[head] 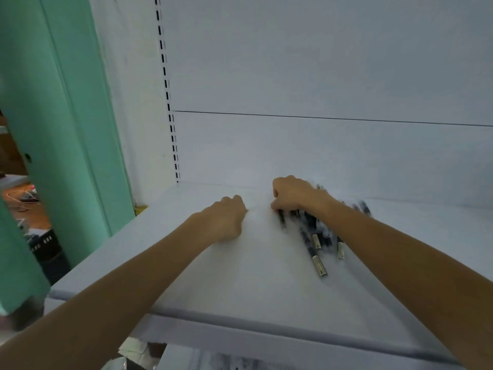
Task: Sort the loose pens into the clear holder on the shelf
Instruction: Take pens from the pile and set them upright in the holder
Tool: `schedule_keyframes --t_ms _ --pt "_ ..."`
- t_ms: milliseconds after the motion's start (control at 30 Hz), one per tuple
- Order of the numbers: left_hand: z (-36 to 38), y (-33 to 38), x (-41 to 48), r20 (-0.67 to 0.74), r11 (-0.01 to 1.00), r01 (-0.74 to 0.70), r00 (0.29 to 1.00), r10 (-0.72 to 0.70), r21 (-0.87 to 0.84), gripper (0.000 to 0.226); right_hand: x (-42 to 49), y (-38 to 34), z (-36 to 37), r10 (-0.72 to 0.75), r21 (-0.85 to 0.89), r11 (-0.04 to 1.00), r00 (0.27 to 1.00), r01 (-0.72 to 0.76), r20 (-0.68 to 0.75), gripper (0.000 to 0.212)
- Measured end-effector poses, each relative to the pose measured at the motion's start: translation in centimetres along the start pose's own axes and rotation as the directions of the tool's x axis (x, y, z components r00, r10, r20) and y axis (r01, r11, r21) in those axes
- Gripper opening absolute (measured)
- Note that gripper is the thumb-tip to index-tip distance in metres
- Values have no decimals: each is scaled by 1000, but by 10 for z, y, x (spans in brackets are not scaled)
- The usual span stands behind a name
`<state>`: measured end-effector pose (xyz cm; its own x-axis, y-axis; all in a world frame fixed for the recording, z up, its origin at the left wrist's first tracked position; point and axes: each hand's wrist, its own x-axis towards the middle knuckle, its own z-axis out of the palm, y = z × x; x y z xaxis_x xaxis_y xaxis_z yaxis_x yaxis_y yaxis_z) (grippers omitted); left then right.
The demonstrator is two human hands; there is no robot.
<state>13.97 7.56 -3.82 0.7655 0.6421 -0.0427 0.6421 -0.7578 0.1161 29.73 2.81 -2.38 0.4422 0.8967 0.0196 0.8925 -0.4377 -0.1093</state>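
Observation:
A pile of several dark pens (314, 233) with pale label ends lies on the white shelf (240, 276), right of centre. My right hand (293, 194) rests on the far end of the pile, its fingers curled down around the pens' upper ends. My left hand (226, 217) sits a little to the left on the shelf, fingers curled in. Between the two hands is a faint glassy blur (260, 212) that may be the clear holder. I cannot tell whether my left hand grips it. My right forearm covers part of the pile.
The shelf's white back panel (320, 156) rises just behind the hands, with a slotted upright (170, 116) at its left. A green pillar (66, 129) stands to the left. Below the shelf's front edge (266, 332) are dim, cluttered items.

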Motion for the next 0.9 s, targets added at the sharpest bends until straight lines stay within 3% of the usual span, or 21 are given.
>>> schedule_keyframes --t_ms 67,167,267,400,533,667,767,833,900 --pt "5 -10 -7 -54 1000 7 999 -8 -20 23 -7 -9 1 50 132 990 997 -42 -54 14" --pt "3 -24 -15 -118 975 -29 993 3 -220 14 -21 -18 -8 121 416 909 967 -17 -224 42" --pt "-3 -24 -25 -253 893 -134 967 23 -430 16 -37 -16 -19 203 606 788 888 102 -414 34" --pt "-8 -1 -34 -339 822 -267 936 97 -504 13 -75 2 -27 341 692 710 798 129 -498 11" --pt "-8 51 -38 -317 745 -398 912 259 -536 30 -118 42 -34 407 648 759 738 55 -539 7" --pt "-6 115 -42 -317 662 -492 870 377 -565 36 -169 101 -41 485 651 759 687 -24 -541 31" --pt "2 167 -44 -245 678 -500 863 442 -539 26 -213 144 -42 565 693 718 640 -69 -521 54" --pt "10 207 -46 -172 696 -491 861 478 -524 24 -246 176 -44 611 708 698 600 -101 -516 60" --pt "19 249 -51 -125 641 -492 839 530 -589 18 -279 207 -48 645 717 685 568 -133 -511 61"
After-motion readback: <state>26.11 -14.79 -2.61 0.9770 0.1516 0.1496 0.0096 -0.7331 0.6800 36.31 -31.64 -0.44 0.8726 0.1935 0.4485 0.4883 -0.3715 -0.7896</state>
